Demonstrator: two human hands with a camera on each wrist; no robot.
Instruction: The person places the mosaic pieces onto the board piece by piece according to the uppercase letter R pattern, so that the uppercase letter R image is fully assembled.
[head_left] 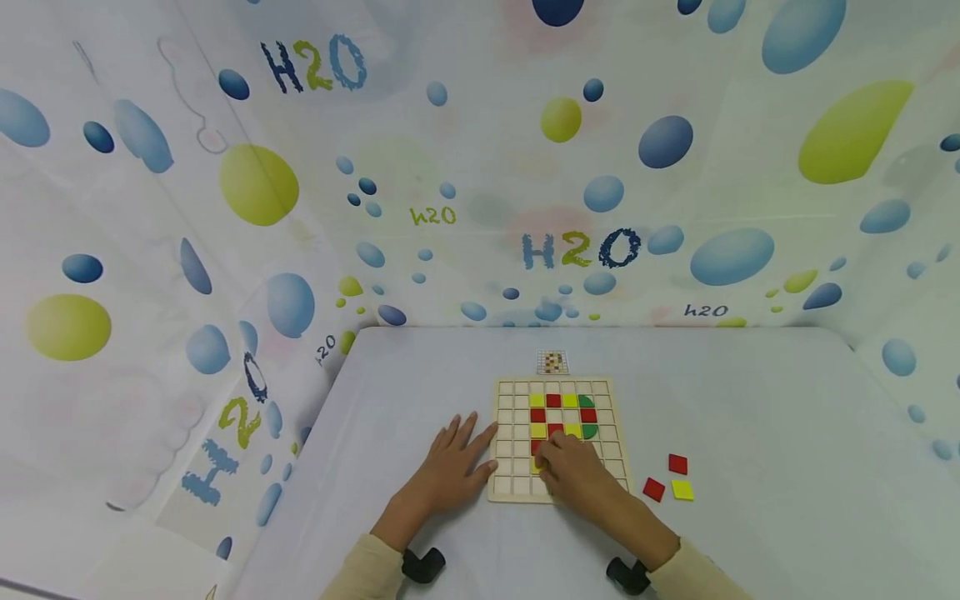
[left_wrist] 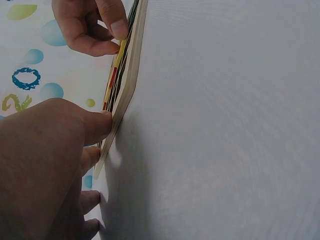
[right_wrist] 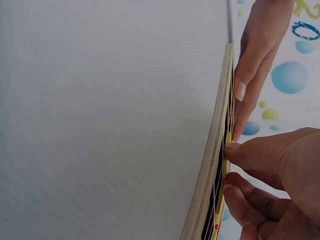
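A wooden grid board lies on the table, with red, yellow and green tiles in its squares. Near its lower middle, my right hand pinches a yellow square tile between thumb and finger, at the board's surface. In the right wrist view, the thumb and curled fingers meet at that tile, partly covering it. My left hand lies spread at the board's left side, its thumb and a fingertip touching the edge. From the left wrist view, the left thumb rests against the board's side.
Right of the board lie a red tile, a second red tile and a yellow tile. A small pattern card sits behind the board. Printed sheeting stands behind the white table.
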